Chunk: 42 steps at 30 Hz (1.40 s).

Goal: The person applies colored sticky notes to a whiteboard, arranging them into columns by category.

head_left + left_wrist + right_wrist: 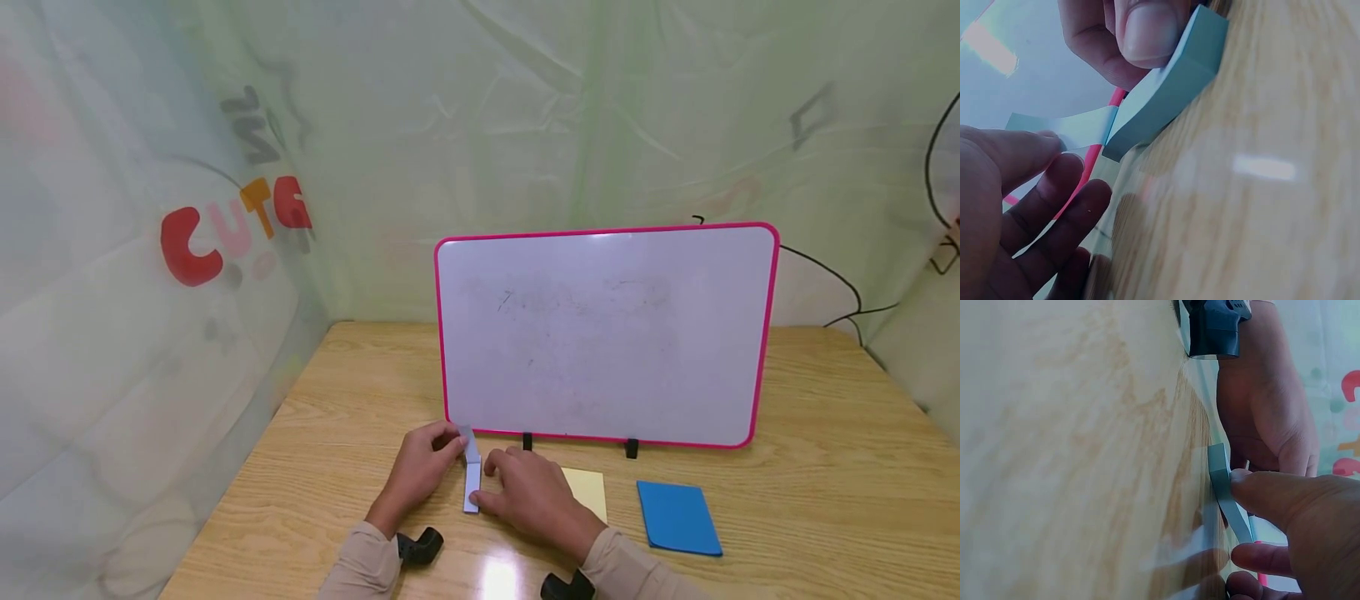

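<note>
A narrow pad of pale blue sticky notes [472, 487] lies on the table in front of the whiteboard. Its top sheet [1088, 125] is folded up from the far end, still joined to the pad there. My left hand [422, 467] pinches that raised sheet between thumb and index finger, the other fingers loosely bent in the left wrist view. With its thumb on the near part of the pad, my right hand [534, 493] holds it down. The right wrist view shows this thumb [1260, 490] on the pad's top face, the fingers bent beside it.
A whiteboard [600, 342] with a pink frame stands on black feet [632, 449] just beyond the hands. Right of my right hand lie a pale yellow paper square [588, 490], partly covered by it, and a blue square pad [678, 518]. Printed sheeting [375, 167] hangs behind the wooden table.
</note>
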{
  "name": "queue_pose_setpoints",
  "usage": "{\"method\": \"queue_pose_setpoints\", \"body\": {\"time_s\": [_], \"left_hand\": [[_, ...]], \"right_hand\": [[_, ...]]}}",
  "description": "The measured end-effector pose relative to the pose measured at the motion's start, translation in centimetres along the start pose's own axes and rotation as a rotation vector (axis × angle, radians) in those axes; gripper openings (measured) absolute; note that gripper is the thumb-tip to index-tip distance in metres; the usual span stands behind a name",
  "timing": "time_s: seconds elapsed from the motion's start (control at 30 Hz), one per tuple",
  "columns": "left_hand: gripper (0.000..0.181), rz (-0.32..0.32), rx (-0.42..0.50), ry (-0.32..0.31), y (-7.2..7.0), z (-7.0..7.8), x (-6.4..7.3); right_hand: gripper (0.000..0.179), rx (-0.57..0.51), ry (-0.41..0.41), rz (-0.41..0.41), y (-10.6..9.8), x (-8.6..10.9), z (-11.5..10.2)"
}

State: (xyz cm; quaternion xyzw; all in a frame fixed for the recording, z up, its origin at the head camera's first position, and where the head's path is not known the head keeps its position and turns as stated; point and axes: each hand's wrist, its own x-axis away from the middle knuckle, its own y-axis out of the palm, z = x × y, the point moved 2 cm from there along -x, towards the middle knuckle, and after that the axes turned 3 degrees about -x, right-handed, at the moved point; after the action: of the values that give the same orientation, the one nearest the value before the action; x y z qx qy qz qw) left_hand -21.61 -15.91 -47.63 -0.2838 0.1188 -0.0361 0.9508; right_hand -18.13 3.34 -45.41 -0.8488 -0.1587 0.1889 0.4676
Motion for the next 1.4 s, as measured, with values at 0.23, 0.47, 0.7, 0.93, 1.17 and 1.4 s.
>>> {"method": "queue_pose_setpoints", "body": {"time_s": [0.23,0.47,0.7,0.93,1.17,1.4], "left_hand": [[0.012,0.010,0.023,-0.003,0.04,0.25,0.01],[0.012,0.027,0.032,-0.010,0.10,0.25,0.03],[0.011,0.049,0.072,-0.030,0.13,0.28,-0.01],[0.014,0.063,0.097,-0.043,0.10,0.48,0.09],[0.013,0.086,0.149,-0.071,-0.01,0.58,0.07],[0.014,0.093,0.158,-0.082,-0.06,0.69,-0.03]], "right_hand": [[0.034,0.000,0.003,-0.002,-0.01,-0.06,0.06],[0.035,0.007,0.008,-0.005,0.04,-0.02,0.13],[0.035,0.002,0.017,-0.019,0.03,0.02,0.07],[0.035,0.006,0.021,-0.017,0.07,0.02,0.05],[0.035,0.003,0.020,-0.015,0.17,0.05,0.00],[0.035,0.013,0.005,-0.002,0.10,0.01,-0.02]]}}
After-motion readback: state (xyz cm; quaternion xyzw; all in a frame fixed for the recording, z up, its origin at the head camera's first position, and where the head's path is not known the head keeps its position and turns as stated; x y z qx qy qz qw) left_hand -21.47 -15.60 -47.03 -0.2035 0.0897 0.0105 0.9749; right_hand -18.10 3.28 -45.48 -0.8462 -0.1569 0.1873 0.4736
